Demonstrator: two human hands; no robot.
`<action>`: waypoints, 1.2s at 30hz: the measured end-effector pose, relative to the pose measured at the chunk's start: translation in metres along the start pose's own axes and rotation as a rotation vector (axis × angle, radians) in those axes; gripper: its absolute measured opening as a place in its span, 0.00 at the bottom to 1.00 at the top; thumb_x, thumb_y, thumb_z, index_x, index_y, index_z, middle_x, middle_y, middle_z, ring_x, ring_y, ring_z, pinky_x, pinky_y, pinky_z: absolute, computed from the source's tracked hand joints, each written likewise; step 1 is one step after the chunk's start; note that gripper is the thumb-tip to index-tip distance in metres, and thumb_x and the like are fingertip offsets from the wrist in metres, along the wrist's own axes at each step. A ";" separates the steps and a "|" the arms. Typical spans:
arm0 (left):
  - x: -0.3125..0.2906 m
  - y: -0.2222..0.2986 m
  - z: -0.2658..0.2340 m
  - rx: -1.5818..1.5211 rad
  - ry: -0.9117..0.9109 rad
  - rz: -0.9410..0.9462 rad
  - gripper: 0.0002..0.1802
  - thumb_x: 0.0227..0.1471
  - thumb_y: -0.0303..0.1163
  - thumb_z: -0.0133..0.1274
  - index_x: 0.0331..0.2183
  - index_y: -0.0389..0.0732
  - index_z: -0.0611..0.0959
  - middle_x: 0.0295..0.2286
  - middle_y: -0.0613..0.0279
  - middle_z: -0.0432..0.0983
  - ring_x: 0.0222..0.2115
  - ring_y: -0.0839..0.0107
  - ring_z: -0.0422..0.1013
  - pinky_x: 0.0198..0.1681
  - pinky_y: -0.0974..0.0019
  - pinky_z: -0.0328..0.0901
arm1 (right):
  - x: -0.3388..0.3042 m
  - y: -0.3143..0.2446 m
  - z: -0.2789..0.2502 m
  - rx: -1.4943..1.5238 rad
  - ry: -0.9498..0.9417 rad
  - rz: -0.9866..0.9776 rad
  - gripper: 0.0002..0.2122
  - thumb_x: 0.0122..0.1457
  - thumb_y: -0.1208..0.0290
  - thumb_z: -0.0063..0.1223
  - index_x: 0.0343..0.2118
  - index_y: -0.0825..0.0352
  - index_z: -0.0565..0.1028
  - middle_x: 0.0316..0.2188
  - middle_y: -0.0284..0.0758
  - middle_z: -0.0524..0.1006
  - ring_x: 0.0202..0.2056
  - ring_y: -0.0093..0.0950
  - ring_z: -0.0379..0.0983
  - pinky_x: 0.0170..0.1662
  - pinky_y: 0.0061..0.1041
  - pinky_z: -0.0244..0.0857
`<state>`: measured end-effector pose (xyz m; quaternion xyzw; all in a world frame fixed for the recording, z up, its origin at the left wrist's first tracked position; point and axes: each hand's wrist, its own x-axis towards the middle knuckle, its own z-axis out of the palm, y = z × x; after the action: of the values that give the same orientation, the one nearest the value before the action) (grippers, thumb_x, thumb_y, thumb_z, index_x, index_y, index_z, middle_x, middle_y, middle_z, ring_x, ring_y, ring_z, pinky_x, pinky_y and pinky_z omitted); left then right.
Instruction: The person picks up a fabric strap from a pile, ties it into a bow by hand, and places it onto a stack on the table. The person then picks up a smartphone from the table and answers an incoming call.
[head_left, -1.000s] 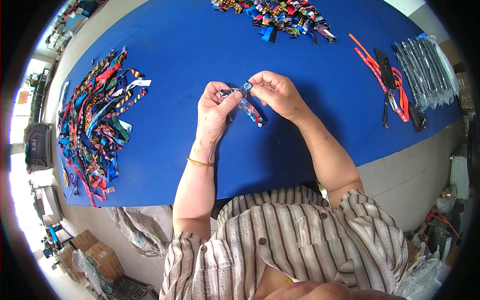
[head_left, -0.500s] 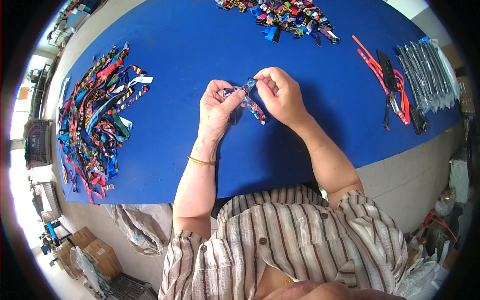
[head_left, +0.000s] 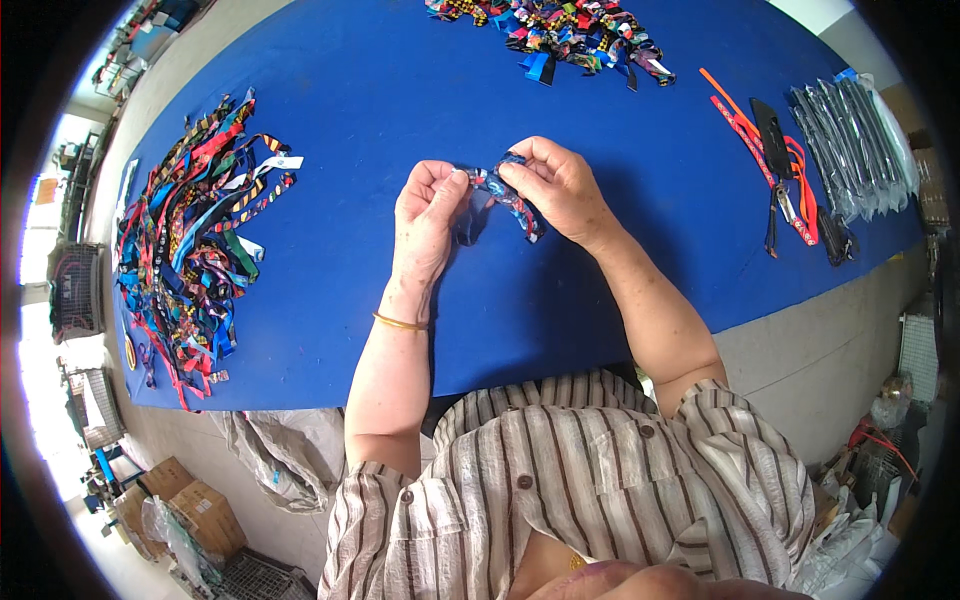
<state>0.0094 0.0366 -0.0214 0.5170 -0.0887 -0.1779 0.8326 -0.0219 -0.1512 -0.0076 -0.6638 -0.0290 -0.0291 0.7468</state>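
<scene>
Over the middle of the blue table my two hands hold a short patterned fabric strip [head_left: 520, 208], dark blue with red and white print. My left hand [head_left: 424, 212] pinches its left end between thumb and fingers. My right hand [head_left: 568, 200] grips the strip with the thumb on top, close to the left hand. A looped or folded part of the strip hangs between and below the fingers. How it is folded there cannot be made out.
On the blue table [head_left: 400, 60], a heap of long printed ribbons [head_left: 190, 250] lies at the left. A pile of short fabric pieces [head_left: 590, 40] is at the far edge. Orange and red lanyards [head_left: 800, 190] lie at the right beside clear-wrapped dark packets [head_left: 850, 150].
My right thumb has come down over the strip, and the right hand now grips it more fully. My left thumb has shifted left, toward its fingertips. The strip is bent differently.
</scene>
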 end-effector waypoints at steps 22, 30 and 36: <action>-0.006 0.005 0.015 -0.014 -0.023 -0.052 0.08 0.61 0.32 0.56 0.39 0.38 0.80 0.31 0.64 0.80 0.29 0.79 0.74 0.35 0.74 0.69 | -0.002 0.000 0.003 0.052 0.009 0.020 0.06 0.64 0.74 0.53 0.40 0.70 0.75 0.27 0.28 0.78 0.27 0.12 0.72 0.29 0.14 0.67; -0.003 0.003 0.005 0.000 -0.010 -0.069 0.07 0.61 0.31 0.55 0.36 0.38 0.81 0.29 0.63 0.81 0.26 0.78 0.74 0.32 0.73 0.69 | 0.000 0.002 -0.004 0.023 -0.088 0.026 0.06 0.63 0.76 0.53 0.41 0.69 0.77 0.33 0.28 0.78 0.33 0.15 0.73 0.37 0.17 0.68; -0.006 0.009 0.008 0.049 -0.064 -0.091 0.07 0.61 0.32 0.55 0.34 0.38 0.80 0.27 0.63 0.80 0.25 0.77 0.73 0.31 0.73 0.68 | -0.001 0.003 0.001 -0.033 -0.016 -0.014 0.05 0.62 0.78 0.50 0.38 0.71 0.76 0.28 0.28 0.78 0.28 0.14 0.73 0.32 0.17 0.69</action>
<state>0.0033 0.0357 -0.0098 0.5348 -0.0959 -0.2297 0.8075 -0.0226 -0.1503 -0.0104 -0.6758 -0.0393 -0.0297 0.7354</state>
